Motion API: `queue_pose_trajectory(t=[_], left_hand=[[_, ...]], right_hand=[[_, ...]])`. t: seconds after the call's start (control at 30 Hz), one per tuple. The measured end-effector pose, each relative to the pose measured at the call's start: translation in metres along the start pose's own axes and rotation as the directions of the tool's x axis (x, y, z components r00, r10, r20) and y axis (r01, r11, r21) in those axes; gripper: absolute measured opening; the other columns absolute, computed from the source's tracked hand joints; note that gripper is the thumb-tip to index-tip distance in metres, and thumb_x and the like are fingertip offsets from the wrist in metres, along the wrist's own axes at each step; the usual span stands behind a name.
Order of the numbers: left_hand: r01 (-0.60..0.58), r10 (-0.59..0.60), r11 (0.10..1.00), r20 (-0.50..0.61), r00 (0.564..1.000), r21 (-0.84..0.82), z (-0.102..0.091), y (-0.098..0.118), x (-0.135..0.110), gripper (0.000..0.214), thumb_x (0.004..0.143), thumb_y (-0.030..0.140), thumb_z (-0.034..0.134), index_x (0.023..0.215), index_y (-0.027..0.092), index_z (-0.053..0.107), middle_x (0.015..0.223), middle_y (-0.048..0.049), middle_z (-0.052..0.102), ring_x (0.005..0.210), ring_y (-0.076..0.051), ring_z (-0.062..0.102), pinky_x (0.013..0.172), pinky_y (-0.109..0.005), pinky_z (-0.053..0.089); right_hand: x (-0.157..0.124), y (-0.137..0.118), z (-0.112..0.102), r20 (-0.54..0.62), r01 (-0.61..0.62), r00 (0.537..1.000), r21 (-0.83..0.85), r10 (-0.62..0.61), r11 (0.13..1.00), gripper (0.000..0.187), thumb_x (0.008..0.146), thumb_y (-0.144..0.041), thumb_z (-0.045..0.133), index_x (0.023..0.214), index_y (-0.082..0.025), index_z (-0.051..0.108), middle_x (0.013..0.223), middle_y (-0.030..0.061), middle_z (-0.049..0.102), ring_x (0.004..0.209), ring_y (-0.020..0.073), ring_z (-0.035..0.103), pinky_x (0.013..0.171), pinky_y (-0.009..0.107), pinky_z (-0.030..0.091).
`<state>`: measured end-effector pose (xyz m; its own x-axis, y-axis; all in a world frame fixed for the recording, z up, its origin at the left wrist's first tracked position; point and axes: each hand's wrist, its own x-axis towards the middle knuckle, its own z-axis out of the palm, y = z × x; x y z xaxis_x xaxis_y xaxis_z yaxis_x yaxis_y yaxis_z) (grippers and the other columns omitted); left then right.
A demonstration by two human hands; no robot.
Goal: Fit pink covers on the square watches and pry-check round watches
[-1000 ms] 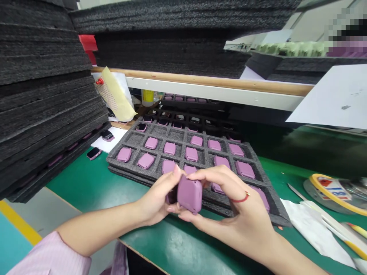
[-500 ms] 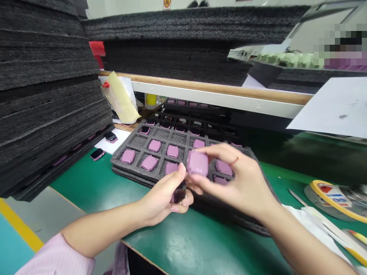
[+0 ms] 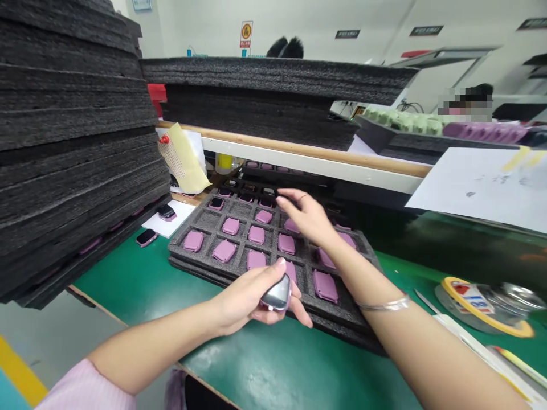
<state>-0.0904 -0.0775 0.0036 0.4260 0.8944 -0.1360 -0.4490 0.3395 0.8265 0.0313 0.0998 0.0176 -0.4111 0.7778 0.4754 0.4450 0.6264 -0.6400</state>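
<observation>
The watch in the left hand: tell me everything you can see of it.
The watch has a glossy, dark, reflective face, rounded corners and a purple rim; whether that is metal or plastic I cannot tell. A small white spot shows at its lower edge. No strap shows, and its back is hidden. It is held tilted, face toward the camera, in the left hand, thumb along its upper left side, before the foam tray's near edge.

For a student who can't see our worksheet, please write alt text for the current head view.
A person's left hand holds a dark-faced watch body; the right hand is over a compartmented foam tray of purple watch bodies on a green table.
</observation>
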Motion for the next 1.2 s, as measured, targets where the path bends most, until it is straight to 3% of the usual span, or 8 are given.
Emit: queue_pose_trajectory(t=[0.13,0.2,0.33,0.67,0.77,0.97,1.1,1.2], left_hand=[[-0.028,0.034,0.998,-0.111,0.993,0.047,0.006,0.002,-0.003,0.063,0.08,0.072,0.063,0.088,0.01,0.069,0.071,-0.0067,0.068,0.045,-0.005,0.036,0.044,-0.021,0.016],[-0.038,0.036,0.999,-0.101,0.994,-0.013,0.006,0.0,-0.002,0.067,0.082,0.074,0.058,0.094,0.009,0.071,0.075,-0.0089,0.069,0.048,-0.006,0.039,0.046,-0.022,0.019],[-0.056,0.051,0.992,-0.052,0.997,-0.116,0.003,-0.004,0.0,0.059,0.081,0.068,0.065,0.093,0.01,0.071,0.075,-0.0086,0.069,0.048,-0.006,0.041,0.046,-0.022,0.023],[0.014,-0.016,0.958,-0.005,1.0,-0.288,0.005,-0.005,0.002,0.049,0.078,0.06,0.076,0.088,0.014,0.065,0.073,0.0005,0.056,0.051,-0.003,0.041,0.042,-0.015,0.021],[0.033,-0.035,0.953,0.0,0.999,-0.3,0.004,-0.004,0.003,0.05,0.077,0.061,0.076,0.088,0.013,0.067,0.071,-0.0005,0.058,0.048,-0.003,0.04,0.041,-0.015,0.021],[0.052,-0.051,0.951,0.013,0.999,-0.306,0.003,-0.002,0.004,0.055,0.078,0.063,0.074,0.096,0.01,0.074,0.078,-0.0079,0.069,0.045,-0.002,0.042,0.041,-0.015,0.023],[0.042,-0.035,0.948,0.026,0.999,-0.315,0.003,-0.002,0.003,0.048,0.081,0.057,0.075,0.095,0.011,0.075,0.077,-0.0082,0.07,0.045,-0.002,0.043,0.041,-0.015,0.023],[0.043,-0.034,0.946,0.034,0.999,-0.32,0.004,-0.002,0.004,0.048,0.078,0.056,0.077,0.094,0.011,0.076,0.077,-0.0078,0.07,0.045,-0.002,0.043,0.042,-0.016,0.023]], right_hand=[[-0.033,-0.041,-0.031,-0.021,0.024,1.0,0.142,-0.022,0.99,0.03,0.1,-0.045,0.051,0.107,-0.021,0.067,0.109,0.0088,0.075,0.102,0.0225,0.072,0.093,0.04,0.057],[-0.061,-0.059,-0.041,0.089,0.142,0.982,0.246,-0.168,0.959,0.025,0.093,-0.047,0.064,0.096,-0.022,0.066,0.103,0.007,0.075,0.101,0.0232,0.072,0.092,0.039,0.058],[-0.108,-0.068,-0.044,0.273,0.328,0.889,0.18,-0.367,0.928,0.055,0.07,-0.039,0.089,0.113,-0.026,0.057,0.131,0.0103,0.064,0.123,0.0277,0.063,0.1,0.042,0.056],[-0.12,-0.065,-0.042,0.036,0.505,0.86,0.07,-0.508,0.86,0.01,0.087,-0.018,0.073,0.09,-0.024,0.066,0.115,0.0099,0.073,0.099,0.0251,0.073,0.083,0.039,0.062],[-0.119,-0.066,-0.044,-0.131,0.429,0.901,0.111,-0.415,0.897,0.013,0.086,-0.014,0.073,0.085,-0.026,0.069,0.094,0.0043,0.076,0.086,0.0226,0.074,0.078,0.039,0.062],[-0.119,-0.063,-0.052,-0.378,0.109,0.919,0.511,0.11,0.852,0.009,0.089,-0.023,0.073,0.082,-0.028,0.069,0.088,0.0002,0.075,0.059,0.0161,0.071,0.06,0.034,0.063],[-0.119,-0.064,-0.055,-0.383,0.104,0.916,0.513,0.119,0.852,0.023,0.085,-0.021,0.077,0.104,-0.03,0.067,0.107,0.0011,0.076,0.101,0.0227,0.074,0.096,0.042,0.062],[-0.119,-0.063,-0.057,-0.388,0.16,0.922,0.371,-0.004,0.915,0.017,0.087,-0.016,0.072,0.097,-0.029,0.069,0.099,0.0012,0.077,0.093,0.023,0.076,0.089,0.043,0.065]])
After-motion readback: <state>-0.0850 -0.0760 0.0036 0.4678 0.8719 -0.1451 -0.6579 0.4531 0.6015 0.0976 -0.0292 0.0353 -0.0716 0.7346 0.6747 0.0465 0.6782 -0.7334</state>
